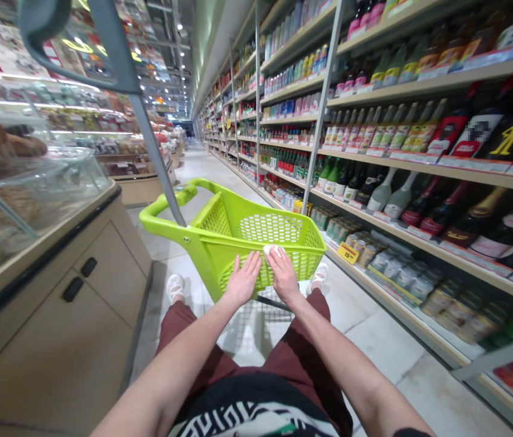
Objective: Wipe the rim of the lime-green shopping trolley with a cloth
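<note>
Twelve o'clock: green basket (pixel 201 247). My left hand (pixel 243 279), outspread against its side; my right hand (pixel 284 276), gripping white tissue (pixel 271 249).

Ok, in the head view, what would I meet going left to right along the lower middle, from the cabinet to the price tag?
Cabinet, left shoe, left hand, right hand, right shoe, yellow price tag.

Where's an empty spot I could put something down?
On the tiled floor: a wide bare patch lies between right shoe and bottle shelves, a narrower strip between left shoe and cabinet. It's crowded along those shelves and against the green shopping basket, where the left hand rests and the right hand holds a white cloth or tissue.
</note>
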Action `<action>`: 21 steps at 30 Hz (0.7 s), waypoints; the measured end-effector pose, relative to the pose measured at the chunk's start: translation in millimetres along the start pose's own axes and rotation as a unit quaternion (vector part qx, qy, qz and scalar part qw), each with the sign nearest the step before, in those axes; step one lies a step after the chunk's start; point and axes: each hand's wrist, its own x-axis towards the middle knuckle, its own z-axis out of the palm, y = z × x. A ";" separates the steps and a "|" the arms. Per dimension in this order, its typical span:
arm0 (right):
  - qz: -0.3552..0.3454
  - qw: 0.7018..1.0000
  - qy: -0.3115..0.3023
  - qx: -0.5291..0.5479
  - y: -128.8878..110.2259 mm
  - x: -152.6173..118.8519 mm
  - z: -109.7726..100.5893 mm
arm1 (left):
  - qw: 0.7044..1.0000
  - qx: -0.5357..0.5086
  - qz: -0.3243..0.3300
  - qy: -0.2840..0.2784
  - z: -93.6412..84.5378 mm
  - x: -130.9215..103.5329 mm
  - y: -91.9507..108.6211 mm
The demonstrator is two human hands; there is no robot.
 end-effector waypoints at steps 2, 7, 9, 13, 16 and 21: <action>-0.004 1.000 0.006 0.000 -2.2 11.6 -0.1 | 1.000 0.000 -0.009 0.010 -3.9 1.4 -2.2; -0.024 1.000 -0.018 -0.002 -7.4 -0.5 18.5 | 0.999 0.001 -0.015 0.029 0.9 -4.9 -9.3; -0.029 0.999 -0.037 -0.007 -9.4 -11.2 25.1 | 0.999 0.002 -0.019 0.029 5.1 -9.4 -11.5; -0.036 0.998 -0.061 -0.005 -14.2 -15.1 25.1 | 0.999 0.007 -0.026 0.028 6.8 -15.7 -15.0; -0.039 0.998 -0.038 0.009 -20.5 2.6 17.0 | 0.999 0.011 -0.036 0.035 0.1 -16.1 -19.4; -0.044 0.999 0.002 0.005 -31.0 33.8 14.4 | 0.998 0.013 -0.056 0.039 -10.1 -15.5 -28.5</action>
